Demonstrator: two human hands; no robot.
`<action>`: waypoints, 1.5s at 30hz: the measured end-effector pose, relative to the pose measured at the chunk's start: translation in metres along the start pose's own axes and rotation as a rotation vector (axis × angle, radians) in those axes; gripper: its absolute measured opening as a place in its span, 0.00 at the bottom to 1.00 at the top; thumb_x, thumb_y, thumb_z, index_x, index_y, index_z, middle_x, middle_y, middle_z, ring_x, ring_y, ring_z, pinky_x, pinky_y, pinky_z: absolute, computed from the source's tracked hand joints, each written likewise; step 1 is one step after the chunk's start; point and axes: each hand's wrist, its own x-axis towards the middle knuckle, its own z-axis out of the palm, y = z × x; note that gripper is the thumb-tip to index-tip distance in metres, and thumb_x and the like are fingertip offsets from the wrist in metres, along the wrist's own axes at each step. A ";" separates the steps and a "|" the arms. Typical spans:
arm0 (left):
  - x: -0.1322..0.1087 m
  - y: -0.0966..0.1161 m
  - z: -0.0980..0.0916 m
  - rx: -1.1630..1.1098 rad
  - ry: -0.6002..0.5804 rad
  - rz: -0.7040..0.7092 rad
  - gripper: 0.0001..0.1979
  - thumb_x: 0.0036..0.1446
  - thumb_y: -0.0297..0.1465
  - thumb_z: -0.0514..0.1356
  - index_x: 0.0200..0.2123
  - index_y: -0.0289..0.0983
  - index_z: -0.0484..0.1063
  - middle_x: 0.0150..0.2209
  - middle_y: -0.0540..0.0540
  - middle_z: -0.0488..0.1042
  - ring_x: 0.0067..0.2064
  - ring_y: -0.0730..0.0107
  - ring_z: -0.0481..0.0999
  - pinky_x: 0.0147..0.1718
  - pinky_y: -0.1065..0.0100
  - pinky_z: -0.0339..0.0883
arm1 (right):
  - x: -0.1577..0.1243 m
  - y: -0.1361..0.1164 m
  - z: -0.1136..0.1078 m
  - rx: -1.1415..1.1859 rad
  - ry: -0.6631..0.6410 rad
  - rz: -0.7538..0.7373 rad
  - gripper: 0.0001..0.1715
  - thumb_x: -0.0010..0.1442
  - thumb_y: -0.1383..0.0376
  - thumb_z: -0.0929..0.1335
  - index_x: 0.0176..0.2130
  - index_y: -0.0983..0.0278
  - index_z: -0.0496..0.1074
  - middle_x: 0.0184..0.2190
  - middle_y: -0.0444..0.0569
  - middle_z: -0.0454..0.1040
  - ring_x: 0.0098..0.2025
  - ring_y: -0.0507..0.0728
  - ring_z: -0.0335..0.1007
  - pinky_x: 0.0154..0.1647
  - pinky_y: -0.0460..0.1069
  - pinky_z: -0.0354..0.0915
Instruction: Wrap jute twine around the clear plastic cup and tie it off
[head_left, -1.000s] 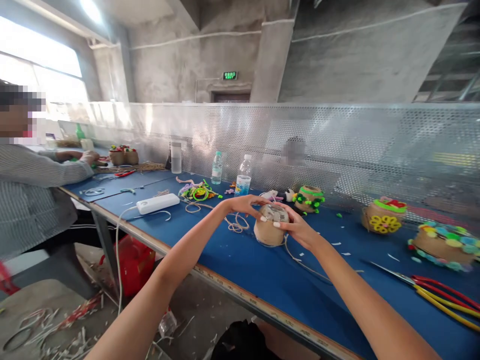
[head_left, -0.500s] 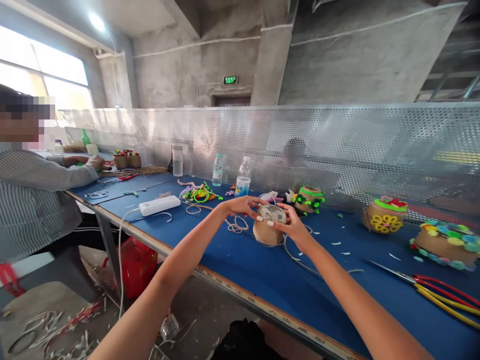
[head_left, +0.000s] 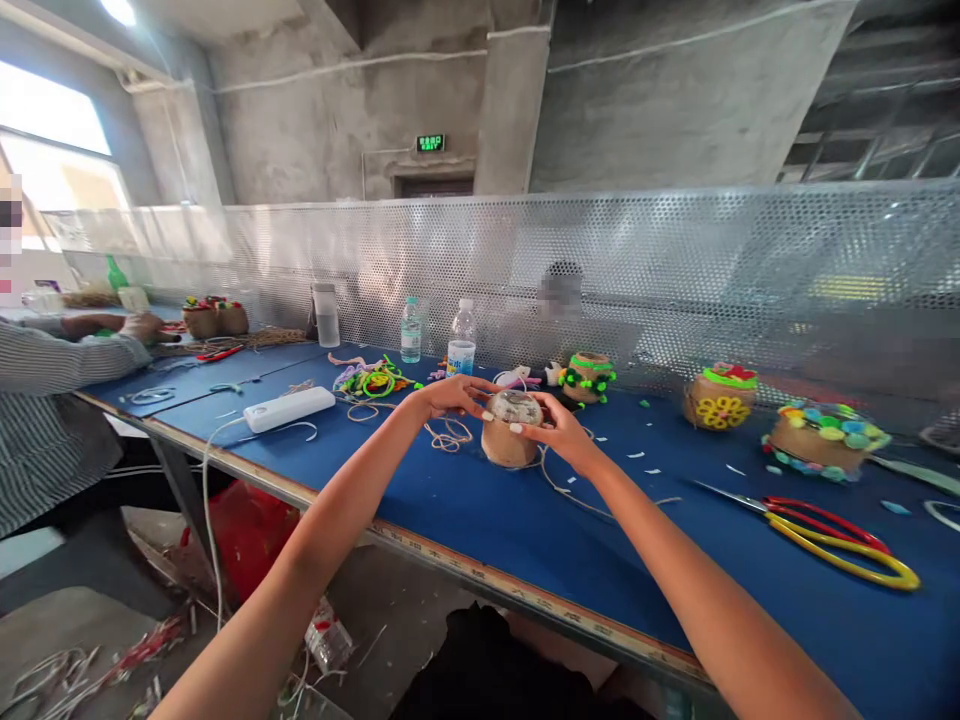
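Note:
A small glass jar [head_left: 508, 442] wrapped in tan burlap stands upside down on the blue tabletop, its clear bottom facing up. From the left, my left hand [head_left: 459, 396] grips the jar near its upper edge with bent fingers. My right hand [head_left: 559, 428] holds the opposite side, thumb in front and fingers behind. Thin twine [head_left: 448, 436] lies in loops left of the jar, and more cord trails off to its right. Behind my right hand is a burlap jar trimmed with green pompoms [head_left: 587, 378].
Red-and-yellow-handled scissors [head_left: 825, 530] lie at right, before two decorated burlap jars [head_left: 720, 398]. Water bottles [head_left: 462, 335], coloured pipe cleaners [head_left: 375, 376] and a white power bank-like box [head_left: 289, 410] sit leftward. A perforated metal partition [head_left: 660, 260] backs the table. A co-worker sits far left.
The view has swung right, so everything sits further left in the picture and the scissors show fully. Both hands stay on the jar, with little change in grip.

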 end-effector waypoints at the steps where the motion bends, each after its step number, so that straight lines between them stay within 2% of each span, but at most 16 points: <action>1: 0.000 0.000 -0.001 0.012 -0.003 -0.001 0.36 0.39 0.27 0.71 0.55 0.37 0.71 0.44 0.41 0.75 0.27 0.79 0.68 0.19 0.77 0.55 | 0.000 0.000 -0.001 -0.009 -0.006 -0.006 0.37 0.43 0.53 0.76 0.50 0.60 0.65 0.52 0.53 0.71 0.54 0.65 0.69 0.55 0.60 0.65; 9: -0.003 0.000 -0.003 0.096 0.008 0.015 0.37 0.41 0.30 0.70 0.58 0.37 0.68 0.46 0.40 0.75 0.29 0.77 0.68 0.21 0.76 0.52 | -0.001 -0.004 -0.002 -0.005 -0.019 -0.028 0.36 0.43 0.53 0.76 0.50 0.60 0.67 0.52 0.54 0.72 0.55 0.66 0.68 0.57 0.61 0.63; 16: -0.003 0.000 -0.002 0.100 0.062 -0.006 0.35 0.42 0.28 0.69 0.57 0.36 0.70 0.46 0.41 0.76 0.31 0.76 0.70 0.24 0.75 0.55 | 0.000 0.001 -0.002 0.096 -0.048 -0.011 0.34 0.45 0.54 0.75 0.50 0.59 0.65 0.53 0.51 0.72 0.58 0.64 0.66 0.61 0.59 0.60; 19: -0.004 0.002 0.002 0.145 0.106 0.000 0.32 0.43 0.28 0.69 0.55 0.35 0.71 0.44 0.41 0.77 0.31 0.75 0.71 0.24 0.74 0.57 | 0.002 0.006 0.000 0.090 -0.037 -0.013 0.39 0.44 0.53 0.76 0.52 0.59 0.62 0.56 0.53 0.69 0.60 0.63 0.64 0.62 0.59 0.59; 23: -0.005 0.006 0.007 0.235 0.178 0.019 0.30 0.45 0.30 0.69 0.54 0.35 0.72 0.42 0.42 0.77 0.31 0.73 0.71 0.24 0.73 0.60 | 0.005 0.014 0.009 0.009 0.055 -0.022 0.48 0.38 0.53 0.78 0.53 0.61 0.58 0.58 0.57 0.65 0.61 0.64 0.63 0.63 0.60 0.58; 28: -0.004 0.007 0.007 0.316 0.206 0.033 0.29 0.45 0.31 0.69 0.53 0.32 0.73 0.39 0.41 0.78 0.32 0.70 0.72 0.23 0.73 0.61 | 0.006 0.016 0.013 -0.069 0.149 -0.048 0.54 0.36 0.52 0.79 0.57 0.59 0.56 0.59 0.58 0.63 0.61 0.65 0.61 0.63 0.62 0.59; 34: -0.001 0.005 0.007 0.391 0.211 0.108 0.27 0.45 0.36 0.68 0.50 0.31 0.75 0.28 0.45 0.76 0.26 0.74 0.69 0.23 0.74 0.62 | 0.003 0.007 0.001 -0.053 0.107 -0.008 0.58 0.36 0.53 0.79 0.59 0.62 0.54 0.56 0.61 0.66 0.59 0.67 0.64 0.60 0.63 0.62; 36: 0.001 0.004 0.008 0.396 0.220 0.120 0.27 0.45 0.37 0.68 0.49 0.30 0.75 0.28 0.44 0.76 0.26 0.74 0.68 0.23 0.73 0.62 | 0.002 0.004 -0.002 -0.039 0.077 0.009 0.57 0.36 0.54 0.79 0.58 0.63 0.55 0.57 0.62 0.65 0.60 0.67 0.63 0.61 0.63 0.61; 41: 0.003 0.002 0.012 0.396 0.273 0.174 0.23 0.43 0.36 0.69 0.43 0.29 0.78 0.38 0.39 0.78 0.28 0.74 0.69 0.25 0.73 0.63 | 0.000 0.001 -0.006 -0.006 0.024 0.022 0.49 0.38 0.56 0.79 0.55 0.62 0.59 0.58 0.59 0.67 0.61 0.66 0.64 0.61 0.62 0.61; 45: 0.003 0.002 0.012 0.378 0.245 0.174 0.23 0.44 0.36 0.69 0.44 0.29 0.77 0.38 0.40 0.78 0.29 0.74 0.69 0.25 0.73 0.63 | -0.001 -0.002 -0.004 -0.021 0.046 0.026 0.41 0.45 0.52 0.76 0.54 0.61 0.62 0.57 0.56 0.69 0.60 0.64 0.66 0.62 0.60 0.61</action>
